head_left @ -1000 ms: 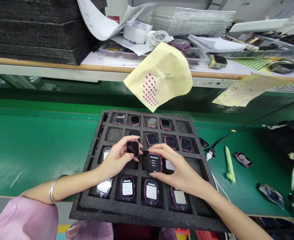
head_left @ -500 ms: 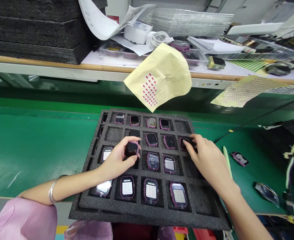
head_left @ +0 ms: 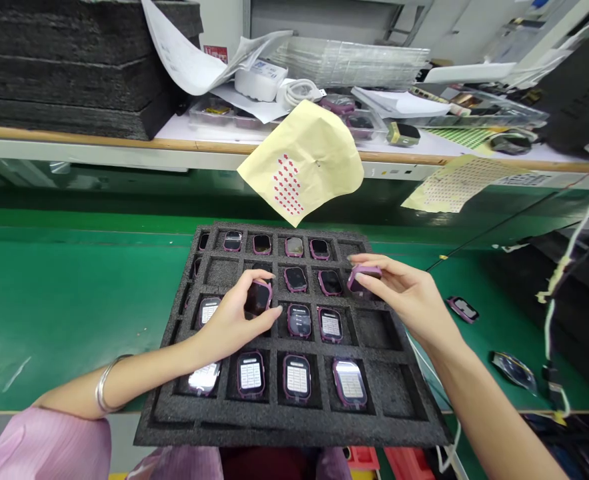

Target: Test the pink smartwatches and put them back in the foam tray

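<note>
A black foam tray (head_left: 294, 427) holds several purple-framed smartwatches without straps, some with lit white screens, others dark. My left hand (head_left: 239, 310) is over the tray's left-centre, its fingers curled round a dark-screened smartwatch (head_left: 257, 298); the thumb sits just off the watch's lower right edge. At the right end of the second row, my right hand (head_left: 409, 293) pinches another purple smartwatch (head_left: 367, 275) between thumb and fingers, tilted and raised from its pocket. Beside it in that row lies a dark watch (head_left: 330, 283). A lit watch (head_left: 350, 383) rests in the front row.
The tray lies on a green bench (head_left: 64, 320). A loose purple watch part (head_left: 463, 309) and a clear-wrapped item (head_left: 514, 372) are on the right, near a hanging white cable (head_left: 549, 333). Yellow sticker sheets (head_left: 319, 160) hang from the shelf. Black foam (head_left: 64, 73) is stacked upper left.
My right hand has lifted the smartwatch out of its pocket and tilted it. The left thumb has opened slightly away from its watch. The whole view has shifted a little.
</note>
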Demonstrator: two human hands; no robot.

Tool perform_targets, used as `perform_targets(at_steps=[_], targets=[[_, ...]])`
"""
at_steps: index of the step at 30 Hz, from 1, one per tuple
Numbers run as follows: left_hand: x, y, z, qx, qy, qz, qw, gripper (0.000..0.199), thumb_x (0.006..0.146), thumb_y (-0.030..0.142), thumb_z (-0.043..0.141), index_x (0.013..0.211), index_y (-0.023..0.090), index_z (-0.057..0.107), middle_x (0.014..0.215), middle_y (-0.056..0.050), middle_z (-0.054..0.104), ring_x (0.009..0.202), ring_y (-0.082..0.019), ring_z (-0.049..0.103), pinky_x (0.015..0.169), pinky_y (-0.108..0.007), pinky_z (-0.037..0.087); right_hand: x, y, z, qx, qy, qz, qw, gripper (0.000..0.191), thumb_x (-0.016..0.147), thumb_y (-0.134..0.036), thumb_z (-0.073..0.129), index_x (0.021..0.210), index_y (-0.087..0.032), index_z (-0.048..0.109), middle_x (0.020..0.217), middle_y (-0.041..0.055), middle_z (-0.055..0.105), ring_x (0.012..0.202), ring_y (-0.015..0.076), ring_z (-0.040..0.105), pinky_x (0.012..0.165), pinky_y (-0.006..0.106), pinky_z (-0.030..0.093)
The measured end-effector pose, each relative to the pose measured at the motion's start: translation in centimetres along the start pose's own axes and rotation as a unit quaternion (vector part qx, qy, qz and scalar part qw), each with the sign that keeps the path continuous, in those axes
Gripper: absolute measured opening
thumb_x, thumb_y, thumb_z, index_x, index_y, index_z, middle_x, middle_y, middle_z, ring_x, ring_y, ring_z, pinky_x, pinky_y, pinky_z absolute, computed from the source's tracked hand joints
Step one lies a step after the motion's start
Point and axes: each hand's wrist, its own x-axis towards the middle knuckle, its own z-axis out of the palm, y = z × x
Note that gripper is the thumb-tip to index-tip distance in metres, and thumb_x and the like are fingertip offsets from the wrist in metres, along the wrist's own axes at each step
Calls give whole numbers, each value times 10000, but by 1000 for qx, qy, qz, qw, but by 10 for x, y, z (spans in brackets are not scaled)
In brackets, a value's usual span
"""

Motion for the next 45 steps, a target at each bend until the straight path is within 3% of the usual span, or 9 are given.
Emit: perform_targets(at_steps=[2, 7, 13, 19, 24, 28, 33, 39, 45], targets=[[5, 6, 0, 27, 11, 20, 999, 303, 805, 197, 608, 1082, 212, 487, 964, -23, 546, 919, -185, 534, 823, -298, 422, 0, -18, 9, 116, -36, 10, 992, 164, 850, -359, 671, 918, -215, 633, 1186, 73, 658, 1073, 249, 626, 931, 383, 494], [10, 12, 3, 66, 9, 22, 998, 221, 759, 125, 566, 950, 200, 483, 860, 0, 526, 846, -176, 520, 769, -288, 415, 5, -38, 37, 274, -163, 141, 937, 302, 869, -348, 655, 1116, -193, 579, 1019, 113, 717, 842, 233, 712, 697, 352, 585], [6, 3, 3, 63, 4, 12, 998, 216, 740, 115, 559, 928, 190, 487, 845, 3, 530, 811, -164, 504, 746, -280, 406, 1, -23, 52, 374, -255, 190, 871, 506, 874, -274, 647, 1345, -201, 477, 1245, 122, 631, 1147, 246, 601, 1049, 483, 410], [8, 2, 5, 7, 9, 12, 1000, 222, 729, 112, 561, 928, 194, 504, 825, 6, 534, 769, -151, 509, 716, -258, 399, -2, -14, 50, 336, -266, 161, 889, 516, 859, -286, 677, 1342, -263, 496, 1231, 97, 645, 1087, 240, 638, 1012, 468, 440], [5, 3, 6, 0, -9, 3, 1000, 224, 736, 105, 560, 933, 194, 500, 804, 18, 523, 726, -135, 489, 680, -245, 383, -1, -8, 48, 312, -243, 133, 908, 353, 750, -262, 776, 1089, -218, 687, 1110, 90, 703, 965, 230, 679, 912, 400, 509], [3, 2, 6, 2, -11, 17, 1000, 229, 753, 89, 559, 945, 195, 491, 822, 18, 523, 741, -130, 491, 682, -240, 386, -3, -8, 48, 340, -265, 134, 892, 376, 760, -272, 772, 1122, -223, 681, 1077, 88, 712, 927, 209, 690, 887, 360, 515], [2, 3, 8, 0, -9, 31, 999, 234, 760, 92, 573, 953, 195, 489, 850, 5, 539, 776, -140, 519, 694, -246, 399, -4, -9, 48, 376, -297, 141, 866, 409, 758, -327, 778, 1140, -228, 667, 1050, 96, 714, 976, 259, 686, 936, 435, 485], [2, 4, 7, 11, -11, 33, 999, 208, 758, 108, 572, 926, 196, 488, 840, 7, 546, 777, -144, 525, 706, -255, 405, -4, -9, 50, 369, -278, 156, 873, 406, 725, -284, 802, 1107, -212, 684, 1045, 109, 721, 980, 279, 688, 958, 472, 472], [4, 4, 6, 32, -22, 9, 999, 211, 737, 88, 533, 899, 201, 460, 808, 23, 519, 751, -138, 499, 700, -256, 383, -4, -10, 50, 364, -259, 149, 882, 398, 731, -231, 796, 1114, -221, 689, 1020, 98, 731, 996, 271, 684, 908, 422, 513]])
